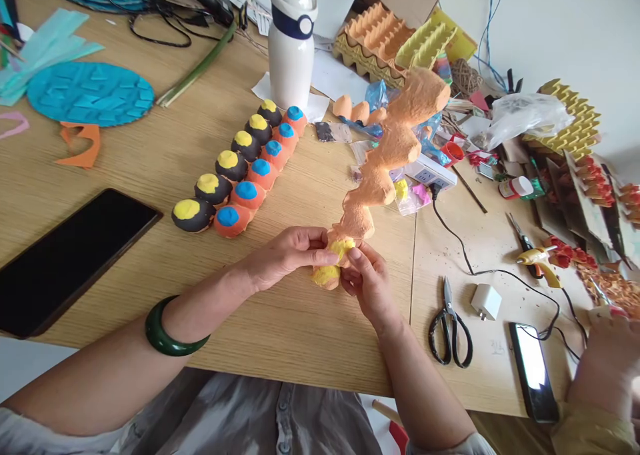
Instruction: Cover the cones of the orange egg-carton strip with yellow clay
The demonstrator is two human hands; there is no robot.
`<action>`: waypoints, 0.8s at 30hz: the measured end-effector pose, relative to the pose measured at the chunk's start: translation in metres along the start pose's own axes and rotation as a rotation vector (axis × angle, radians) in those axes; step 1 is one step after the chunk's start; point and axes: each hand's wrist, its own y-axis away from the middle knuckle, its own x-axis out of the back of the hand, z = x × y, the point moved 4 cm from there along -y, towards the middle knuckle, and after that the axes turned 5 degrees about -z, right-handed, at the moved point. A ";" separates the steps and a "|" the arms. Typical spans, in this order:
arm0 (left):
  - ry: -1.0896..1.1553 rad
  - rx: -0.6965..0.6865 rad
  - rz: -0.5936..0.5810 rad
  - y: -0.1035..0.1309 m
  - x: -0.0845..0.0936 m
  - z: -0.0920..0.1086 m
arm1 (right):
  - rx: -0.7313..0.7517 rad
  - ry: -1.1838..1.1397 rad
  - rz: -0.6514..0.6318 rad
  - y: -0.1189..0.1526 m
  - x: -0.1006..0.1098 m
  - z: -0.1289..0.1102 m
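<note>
Between my hands is a long orange strip of egg carton (pixel 379 165), tilted up and away from me. Yellow clay (pixel 326 275) covers parts of the cups at its near end. My left hand (pixel 300 252) pinches the strip's near end from the left, thumb on the yellow patch. From the right, my right hand (pixel 367 275) grips the same end with its thumb against the clay. Just beyond my left hand lie two finished-looking egg-carton strips, a black one with yellow tops (pixel 230 165) and an orange one with blue tops (pixel 261 170).
A white bottle (pixel 291 55) stands behind the strips. A dark tablet (pixel 70 258) lies left. Scissors (pixel 449 328), a charger (pixel 486 302), a phone (pixel 533 372) and a glue gun (pixel 543 262) with its cable are on the right. Another person's hand (pixel 613 348) is at the right edge.
</note>
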 end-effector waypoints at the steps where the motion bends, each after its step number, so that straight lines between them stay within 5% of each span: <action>1: 0.003 -0.001 0.016 0.000 0.000 -0.001 | -0.008 0.003 0.000 0.000 0.000 0.000; 13: -0.071 -0.007 0.101 0.002 0.007 -0.005 | 0.066 0.135 -0.078 0.000 -0.003 0.002; 24: 0.161 0.030 0.015 -0.001 -0.002 0.000 | -0.046 -0.012 -0.007 -0.003 0.002 0.003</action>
